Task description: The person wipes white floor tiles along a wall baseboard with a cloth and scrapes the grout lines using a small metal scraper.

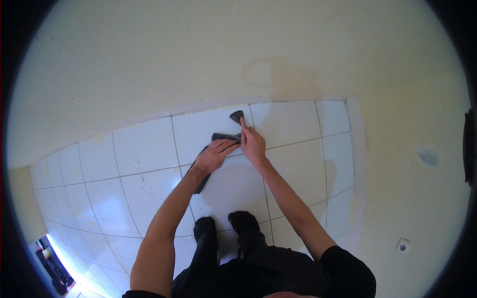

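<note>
Dark, stiff-looking fan-shaped scraper [237,116] is held by the right hand [253,145] against white floor tiles [293,174]; probably light, best grabbed at its narrow end. Soft-looking grey cloth [220,136] is part-covered by the left hand [212,157], grip can't be told.

No lettering, label, number or sign (large or small) can be read anywhere.

The right hand [253,145] hid the near end of the black flared tool [237,116], and the left hand [212,156] covered part of the dark cloth [224,137], its grip there unclear. The lower edge cut off the left sleeve [144,294], the right rim a dark object [468,149]; clutter [53,270] at lower left was too small to identify.
</note>
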Tool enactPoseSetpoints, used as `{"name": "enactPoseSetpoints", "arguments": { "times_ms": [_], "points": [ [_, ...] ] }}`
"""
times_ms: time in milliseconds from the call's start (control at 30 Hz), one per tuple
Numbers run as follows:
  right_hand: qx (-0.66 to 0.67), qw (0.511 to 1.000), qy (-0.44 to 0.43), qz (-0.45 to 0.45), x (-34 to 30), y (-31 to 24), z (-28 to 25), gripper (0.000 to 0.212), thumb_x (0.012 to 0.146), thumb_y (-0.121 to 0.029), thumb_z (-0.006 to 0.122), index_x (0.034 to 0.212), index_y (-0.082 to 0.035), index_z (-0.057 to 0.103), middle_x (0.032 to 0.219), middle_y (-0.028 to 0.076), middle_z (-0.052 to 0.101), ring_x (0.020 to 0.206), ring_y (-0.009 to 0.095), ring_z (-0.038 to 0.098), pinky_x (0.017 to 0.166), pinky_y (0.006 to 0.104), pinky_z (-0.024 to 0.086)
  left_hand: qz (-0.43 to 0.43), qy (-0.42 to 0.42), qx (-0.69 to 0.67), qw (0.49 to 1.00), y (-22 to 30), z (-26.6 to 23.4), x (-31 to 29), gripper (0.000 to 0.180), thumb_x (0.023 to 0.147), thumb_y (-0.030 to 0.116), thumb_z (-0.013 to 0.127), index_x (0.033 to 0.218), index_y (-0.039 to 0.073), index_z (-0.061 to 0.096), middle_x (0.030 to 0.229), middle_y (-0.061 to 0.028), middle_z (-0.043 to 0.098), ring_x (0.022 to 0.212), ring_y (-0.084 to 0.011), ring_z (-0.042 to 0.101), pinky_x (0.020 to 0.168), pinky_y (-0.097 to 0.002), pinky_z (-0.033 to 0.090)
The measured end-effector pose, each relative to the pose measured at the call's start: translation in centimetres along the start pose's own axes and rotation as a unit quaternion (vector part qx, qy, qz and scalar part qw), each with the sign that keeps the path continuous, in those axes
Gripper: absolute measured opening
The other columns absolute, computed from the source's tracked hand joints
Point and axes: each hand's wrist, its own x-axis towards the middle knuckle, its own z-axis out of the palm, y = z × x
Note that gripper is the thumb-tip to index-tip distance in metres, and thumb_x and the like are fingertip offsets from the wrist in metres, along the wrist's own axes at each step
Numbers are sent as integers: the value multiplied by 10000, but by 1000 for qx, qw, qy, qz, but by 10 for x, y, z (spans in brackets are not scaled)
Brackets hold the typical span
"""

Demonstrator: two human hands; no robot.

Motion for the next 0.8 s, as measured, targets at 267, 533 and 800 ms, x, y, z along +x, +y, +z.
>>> {"name": "enactPoseSetpoints", "arguments": {
  "times_ms": [267,533,800],
  "points": [
    [61,991,98,-61,-9,14,5,575,934,-80,602,1489,-175,483,789,108,609,609,286,625,554,402,516,6,19,36,999,5,-3,2,679,759,-60,588,1420,85,529,1390,-83,558,1283,-266,519,1121,-402,409],
    [67,989,106,-79,-9,14,4,577,924,-73,614,1480,-166,494,775,106,600,594,285,618,542,401,508,12,74,7,997,4,3,2,505,809,-49,584,1304,50,583,1363,-106,582,1250,-293,552,1085,-396,450],
    [-13,996,48,-69,-10,15,3,586,936,-112,595,1502,-140,446,810,119,623,636,317,642,566,433,523,-8,79,-5,997,5,5,3,355,837,-24,601,1185,43,606,1305,-107,601,1220,-302,561,1048,-409,466]
  ]
}}
